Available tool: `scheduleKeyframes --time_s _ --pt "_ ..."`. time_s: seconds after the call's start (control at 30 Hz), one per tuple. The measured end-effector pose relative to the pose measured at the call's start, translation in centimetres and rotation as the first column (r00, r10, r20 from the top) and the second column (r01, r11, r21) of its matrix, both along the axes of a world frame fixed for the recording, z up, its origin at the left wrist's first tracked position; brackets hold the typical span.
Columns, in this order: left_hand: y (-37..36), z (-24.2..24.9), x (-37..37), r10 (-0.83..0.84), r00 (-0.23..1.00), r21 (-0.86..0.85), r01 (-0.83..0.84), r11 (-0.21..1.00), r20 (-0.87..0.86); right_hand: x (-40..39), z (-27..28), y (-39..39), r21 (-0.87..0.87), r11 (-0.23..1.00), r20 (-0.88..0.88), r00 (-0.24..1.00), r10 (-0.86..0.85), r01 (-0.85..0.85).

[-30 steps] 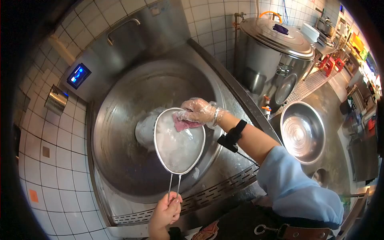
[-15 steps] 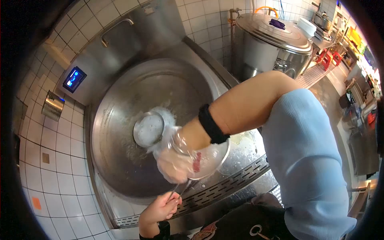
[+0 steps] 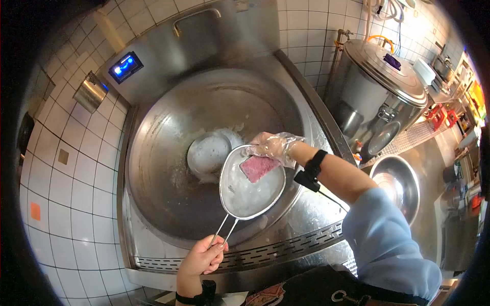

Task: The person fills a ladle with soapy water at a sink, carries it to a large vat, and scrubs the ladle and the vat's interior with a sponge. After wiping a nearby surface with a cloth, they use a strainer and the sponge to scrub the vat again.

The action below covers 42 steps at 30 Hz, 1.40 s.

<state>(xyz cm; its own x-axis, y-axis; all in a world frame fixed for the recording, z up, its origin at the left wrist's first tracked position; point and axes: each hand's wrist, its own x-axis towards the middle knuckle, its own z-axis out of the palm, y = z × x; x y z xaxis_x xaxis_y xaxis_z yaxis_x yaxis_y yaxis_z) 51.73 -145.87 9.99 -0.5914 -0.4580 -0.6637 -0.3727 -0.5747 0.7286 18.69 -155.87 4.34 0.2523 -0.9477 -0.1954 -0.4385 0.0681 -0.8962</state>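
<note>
Closed around the wire handle of a round mesh strainer (image 3: pixel 245 196), my left hand (image 3: pixel 205 255) is at the front edge of a large metal wok (image 3: pixel 168 204). The strainer is tilted over the wok's right side. My right hand (image 3: pixel 273 148), in a clear plastic glove, presses a pink scouring pad (image 3: pixel 259 168) to the inside of the strainer near its far rim. Behind the strainer, a round metal bowl or ladle (image 3: pixel 208 154) with whitish liquid rests in the wok, with foam beside it.
A tall lidded steel pot (image 3: pixel 372 97) stands at the back right, and a metal basin (image 3: pixel 408 191) lies right of my right arm. A faucet (image 3: pixel 196 15), lit display (image 3: pixel 125 67) and metal cup (image 3: pixel 91 92) are behind. A slotted drain (image 3: pixel 286 251) runs along the front.
My right hand has moved away from the strainer's handle end to its far rim. The strainer and pad now show clearly. The camera view has shifted.
</note>
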Motion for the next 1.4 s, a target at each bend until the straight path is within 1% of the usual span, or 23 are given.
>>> scheduleKeyframes --time_s 0.03,0.07,0.1,0.17,0.2,0.23,0.27,0.3,0.37,0.43,0.5,0.53,0.6,0.67,0.77,0.83,0.93,1.0,1.03,1.13,1.2,1.33,1.4 --pt "0.0 -0.2 0.1 0.002 1.000 -0.014 -0.002 1.000 0.003 0.1 -0.3 0.6 0.199 0.974 0.154 0.978 -0.137 0.105" --pt "0.1 -0.4 0.0 0.008 1.000 -0.013 -0.008 1.000 0.002 0.2 -2.0 0.2 -0.253 0.967 0.068 0.997 -0.020 0.037" --pt "0.1 -0.5 -0.1 0.041 0.999 -0.026 -0.041 0.999 -0.003 0.0 -3.6 0.3 -0.258 0.966 0.064 0.998 -0.010 0.026" --pt "0.2 -0.9 -0.5 0.101 0.995 -0.050 -0.102 0.994 -0.020 1.8 -3.1 1.5 -0.197 0.973 -0.396 0.898 -0.194 0.123" --pt "0.3 -1.5 -1.0 0.151 0.988 -0.039 -0.152 0.988 -0.042 1.5 -11.7 -0.6 -0.201 0.975 -0.400 0.900 -0.173 0.098" --pt "0.3 -2.4 -1.8 0.197 0.978 -0.027 -0.199 0.980 -0.064 0.8 -19.4 -4.0 -0.222 0.966 -0.123 0.978 -0.166 0.136" --pt "0.1 -4.1 -3.7 0.263 0.959 -0.013 -0.266 0.964 -0.105 4.6 -21.3 -2.3 -0.074 0.920 0.282 0.893 -0.352 0.386" --pt "-0.8 -6.0 -5.5 0.319 0.936 0.000 -0.323 0.946 -0.146 8.2 -22.4 -1.4 0.166 0.824 0.598 0.609 -0.521 0.542" --pt "-3.1 -8.3 -6.6 0.436 0.876 0.146 -0.413 0.899 -0.207 10.4 -16.4 -0.2 0.416 0.751 0.366 0.662 -0.655 0.513" --pt "-6.8 -10.0 -6.2 0.452 0.867 0.214 -0.411 0.886 -0.210 10.4 -15.8 -0.8 0.453 0.735 0.344 0.661 -0.666 0.505" --pt "-10.2 -11.8 -5.6 0.508 0.848 0.167 -0.485 0.858 -0.152 8.5 -9.4 -0.1 0.052 0.962 -0.078 0.961 -0.264 0.268" --pt "-11.7 -12.3 -5.3 0.522 0.841 0.204 -0.491 0.847 -0.143 7.7 -7.3 0.0 0.201 0.932 0.000 0.951 -0.309 0.303" --pt "-14.8 -13.5 -4.9 0.547 0.831 0.244 -0.512 0.823 -0.103 5.3 -9.8 -1.9 0.066 0.962 -0.142 0.956 -0.255 0.266" --pt "-17.7 -15.7 -4.2 0.515 0.847 0.222 -0.482 0.848 -0.130 3.4 -11.4 -3.5 -0.059 0.977 -0.287 0.934 -0.212 0.203" --pt "-20.0 -17.1 -4.7 0.632 0.771 0.249 -0.600 0.760 -0.073 1.6 -13.1 -5.9 0.126 0.946 -0.336 0.910 -0.242 0.299" --pt "-21.1 -19.2 -4.3 0.635 0.766 0.329 -0.577 0.747 -0.100 1.1 -13.5 -7.1 -0.056 0.994 -0.771 0.636 0.019 -0.097" --pt "-21.1 -18.3 -3.5 0.607 0.794 0.317 -0.568 0.759 -0.032 0.4 -11.7 -8.3 0.002 0.947 -0.699 0.677 0.230 -0.320" --pt "-19.9 -14.7 -2.1 0.521 0.850 -0.100 -0.513 0.853 0.080 1.3 -10.0 -9.0 0.047 0.954 -0.768 0.599 0.225 -0.297" --pt "-19.5 -14.2 -0.6 0.528 0.848 -0.105 -0.530 0.842 -0.052 1.5 -9.7 -9.5 0.072 0.960 -0.833 0.513 0.207 -0.271" --pt "-15.9 -9.6 3.3 0.601 0.625 0.141 -0.626 0.767 -0.499 0.9 -13.1 -13.0 0.281 0.912 -0.812 0.431 0.393 -0.300" --pt "-13.7 -7.4 4.9 0.774 0.262 0.388 -0.746 0.542 -0.576 1.7 -12.8 -13.5 0.378 0.877 -0.784 0.401 0.474 -0.298" --pt "-11.6 -14.3 11.4 0.722 0.086 0.377 -0.807 0.455 -0.686 1.6 -15.7 -14.6 0.296 0.876 -0.881 0.245 0.404 -0.381" --pt "-10.5 -13.3 10.0 0.839 0.497 -0.351 -0.844 0.406 -0.224 0.8 -18.3 -15.8 0.228 0.884 -0.908 0.240 0.344 -0.407"
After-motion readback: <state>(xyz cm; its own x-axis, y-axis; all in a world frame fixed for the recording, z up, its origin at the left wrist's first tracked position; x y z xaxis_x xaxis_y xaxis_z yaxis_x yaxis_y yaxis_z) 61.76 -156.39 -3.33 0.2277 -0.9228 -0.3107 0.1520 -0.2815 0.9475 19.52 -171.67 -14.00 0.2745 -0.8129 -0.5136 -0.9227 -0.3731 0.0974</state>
